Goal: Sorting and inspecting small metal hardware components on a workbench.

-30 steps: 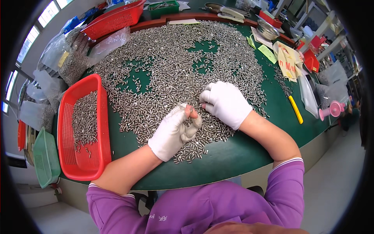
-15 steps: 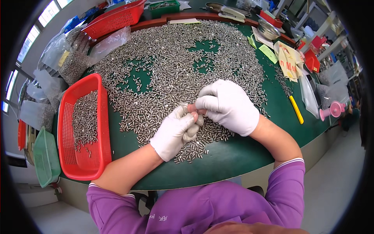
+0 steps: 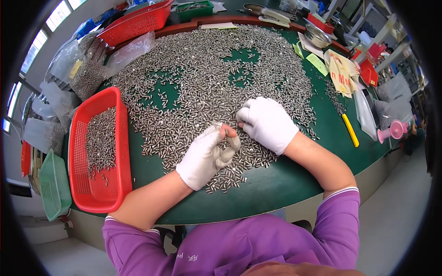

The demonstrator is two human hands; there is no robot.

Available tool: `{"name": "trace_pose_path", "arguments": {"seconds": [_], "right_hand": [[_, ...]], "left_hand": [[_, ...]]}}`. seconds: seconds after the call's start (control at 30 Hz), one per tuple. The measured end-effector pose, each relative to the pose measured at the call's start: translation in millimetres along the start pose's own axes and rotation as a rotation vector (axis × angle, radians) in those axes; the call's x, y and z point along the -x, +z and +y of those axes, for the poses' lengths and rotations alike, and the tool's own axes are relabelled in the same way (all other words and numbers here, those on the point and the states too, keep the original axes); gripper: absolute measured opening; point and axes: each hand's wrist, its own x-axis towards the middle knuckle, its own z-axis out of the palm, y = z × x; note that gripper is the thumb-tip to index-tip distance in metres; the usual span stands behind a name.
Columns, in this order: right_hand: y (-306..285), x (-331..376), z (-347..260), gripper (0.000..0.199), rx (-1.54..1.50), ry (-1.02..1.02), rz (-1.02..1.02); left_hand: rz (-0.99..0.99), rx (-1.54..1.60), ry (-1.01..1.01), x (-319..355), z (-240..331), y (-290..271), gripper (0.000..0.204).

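Note:
A wide heap of small silver metal pins (image 3: pixel 207 73) covers the green table (image 3: pixel 276 184). My left hand (image 3: pixel 207 154), in a white glove, is cupped with its fingers curled around a few pins near the heap's front edge. My right hand (image 3: pixel 267 122), also gloved, lies palm down on the pins just to the right, its fingertips close to the left hand's fingers.
A red mesh basket (image 3: pixel 122 152) with pins in it stands at my left. Another red basket (image 3: pixel 138 23) and plastic bags (image 3: pixel 83 69) of pins sit at the back left. A yellow stick (image 3: pixel 350 129), papers and a metal bowl (image 3: pixel 316 34) lie at the right.
My right hand slid left to meet the left hand, then eased back slightly. The left hand stayed cupped on the pins and turned a little.

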Motion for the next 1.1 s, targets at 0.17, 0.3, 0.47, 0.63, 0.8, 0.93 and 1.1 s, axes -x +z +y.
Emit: {"name": "trace_pose_path", "arguments": {"seconds": [0.17,0.3,0.47,0.63,0.8,0.93,1.1], "right_hand": [[-7.6,4.6,5.6,0.011,0.001,0.057,0.009],[-6.2,2.1,4.2,0.012,0.028,0.088,-0.057],[-9.0,2.1,8.6,0.012,0.020,0.101,-0.016],[-4.4,-5.9,8.7,0.025,0.001,0.026,0.214],[3.4,-13.1,17.6,0.029,0.036,0.019,0.065],[-3.6,-9.1,17.9,0.015,-0.017,0.054,-0.029],[-18.4,-5.6,14.3,0.011,-0.179,0.035,0.048]], "left_hand": [[-0.049,0.009,0.021,0.1,0.6,1.6,0.021],[-0.074,0.029,0.018,-0.8,-0.6,-2.7,0.020],[-0.067,0.028,0.022,-1.0,-1.1,-3.1,0.019],[-0.076,0.032,0.030,-1.7,-1.7,-2.7,0.018],[-0.042,0.013,0.022,-2.1,-1.1,0.1,0.018],[-0.054,0.017,0.027,-2.1,0.1,-1.3,0.018],[-0.018,-0.006,0.017,-2.2,-1.1,-0.4,0.020]]}}
